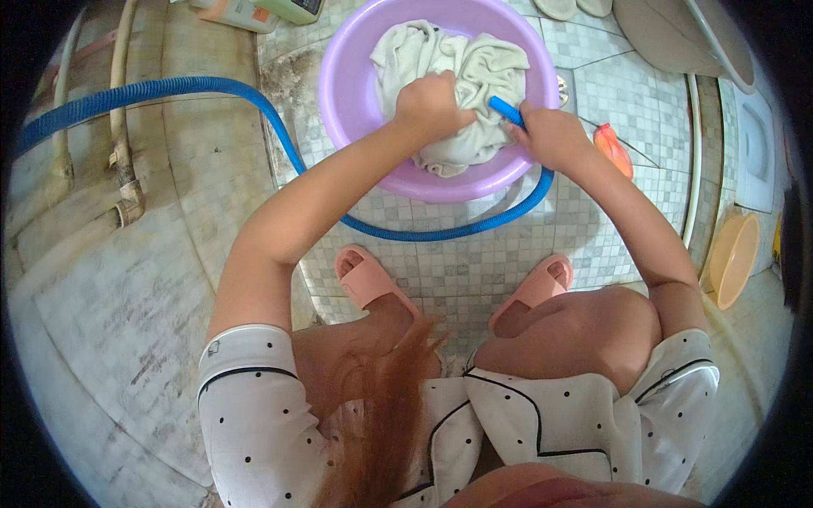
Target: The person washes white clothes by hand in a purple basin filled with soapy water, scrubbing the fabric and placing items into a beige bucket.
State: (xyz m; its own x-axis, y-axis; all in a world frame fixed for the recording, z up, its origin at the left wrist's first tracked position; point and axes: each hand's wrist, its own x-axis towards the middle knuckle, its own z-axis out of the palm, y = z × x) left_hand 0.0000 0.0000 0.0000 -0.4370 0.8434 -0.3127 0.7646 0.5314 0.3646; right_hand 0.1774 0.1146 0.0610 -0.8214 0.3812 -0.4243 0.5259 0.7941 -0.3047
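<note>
Left hand (432,106) fisted on white cloth (474,76) in purple basin (347,93), right hand (552,135) gripping blue hose (212,87) end, tiled floor (474,262)

Both bare arms reach forward and down; the left hand (432,106) is fisted, the right hand (550,135) curled closed.
</note>
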